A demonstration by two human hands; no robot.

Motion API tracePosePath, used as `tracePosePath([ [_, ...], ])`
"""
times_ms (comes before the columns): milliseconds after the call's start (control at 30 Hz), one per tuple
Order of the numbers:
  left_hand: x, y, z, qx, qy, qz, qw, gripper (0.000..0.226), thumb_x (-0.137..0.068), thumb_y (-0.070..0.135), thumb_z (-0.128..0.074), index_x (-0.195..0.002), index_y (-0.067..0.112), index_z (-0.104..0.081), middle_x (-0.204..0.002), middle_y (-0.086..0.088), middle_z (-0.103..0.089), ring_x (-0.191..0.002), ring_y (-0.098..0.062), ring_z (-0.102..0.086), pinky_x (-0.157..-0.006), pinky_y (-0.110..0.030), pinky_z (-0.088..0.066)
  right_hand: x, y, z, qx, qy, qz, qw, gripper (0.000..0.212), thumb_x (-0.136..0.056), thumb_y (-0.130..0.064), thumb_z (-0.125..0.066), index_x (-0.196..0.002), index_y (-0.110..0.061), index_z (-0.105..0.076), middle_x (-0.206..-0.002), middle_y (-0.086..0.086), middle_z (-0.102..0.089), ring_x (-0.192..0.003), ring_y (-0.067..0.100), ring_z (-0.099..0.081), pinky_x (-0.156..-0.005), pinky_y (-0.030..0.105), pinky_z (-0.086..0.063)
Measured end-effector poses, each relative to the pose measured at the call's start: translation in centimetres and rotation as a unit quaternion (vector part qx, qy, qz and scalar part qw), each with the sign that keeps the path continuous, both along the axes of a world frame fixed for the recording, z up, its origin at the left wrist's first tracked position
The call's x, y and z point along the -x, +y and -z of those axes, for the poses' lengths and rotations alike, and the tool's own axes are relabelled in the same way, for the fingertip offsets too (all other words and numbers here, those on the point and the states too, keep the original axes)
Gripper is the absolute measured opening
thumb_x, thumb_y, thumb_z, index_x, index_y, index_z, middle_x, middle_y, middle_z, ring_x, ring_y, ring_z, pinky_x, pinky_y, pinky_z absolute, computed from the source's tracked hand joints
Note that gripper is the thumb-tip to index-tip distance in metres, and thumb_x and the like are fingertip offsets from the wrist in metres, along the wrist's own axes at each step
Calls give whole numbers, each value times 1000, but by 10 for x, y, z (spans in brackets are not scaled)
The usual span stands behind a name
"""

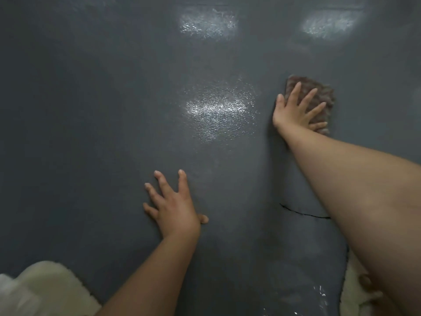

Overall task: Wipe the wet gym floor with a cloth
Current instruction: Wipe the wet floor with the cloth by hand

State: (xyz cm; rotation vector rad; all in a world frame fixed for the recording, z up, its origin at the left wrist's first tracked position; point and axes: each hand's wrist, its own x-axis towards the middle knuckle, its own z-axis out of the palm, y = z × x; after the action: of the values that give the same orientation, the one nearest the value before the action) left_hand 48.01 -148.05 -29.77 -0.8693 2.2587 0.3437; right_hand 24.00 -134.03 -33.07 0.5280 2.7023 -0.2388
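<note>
The brown cloth [319,96] lies flat on the dark grey textured gym floor [91,110], at the upper right of the view, and the right hand [296,112] presses on it with straight, spread fingers. The left hand [173,206] rests flat on the bare floor nearer to the person, fingers also spread and holding nothing, well apart from the cloth. Between the 2 hands a shiny wet patch [218,112] reflects light, a thin dark crack [303,212] runs beside the right forearm, and pale fabric [45,290] shows at the lower left corner.

left grip [173,202] flat, fingers spread, right grip [297,109] flat, outstretched
</note>
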Motion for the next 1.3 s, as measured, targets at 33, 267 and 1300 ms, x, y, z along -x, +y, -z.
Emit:
tracePosePath([
  [33,0,0,0,-1,-3,1,1000,118,-67,51,-76,-148,34,8,-153,-16,25,-142,-41,11,-113,-55,-13,0,-8,-1,3,2,-1,1000,60,-98,-54,-20,-150,-36,1,-159,-2,15,-143,36,16,-107,67,6],
  [267,1,-1,0,-2,-12,-3,1000,119,-66,52,-77,-148,35,8,-153,-15,25,-143,-41,11,-112,-55,-14,-58,-102,-3,33,8,-281,959,60,-99,-50,-23,-151,-33,3,-159,0,14,-143,36,17,-106,67,9],
  [1300,-60,-55,-15,4,19,-43,999,108,-76,44,-74,-150,34,4,-155,-14,20,-145,-33,8,-116,-47,-11,-188,-76,-14,55,-36,-106,992,58,-101,-36,-28,-151,-33,2,-158,3,15,-144,32,15,-111,59,6],
])
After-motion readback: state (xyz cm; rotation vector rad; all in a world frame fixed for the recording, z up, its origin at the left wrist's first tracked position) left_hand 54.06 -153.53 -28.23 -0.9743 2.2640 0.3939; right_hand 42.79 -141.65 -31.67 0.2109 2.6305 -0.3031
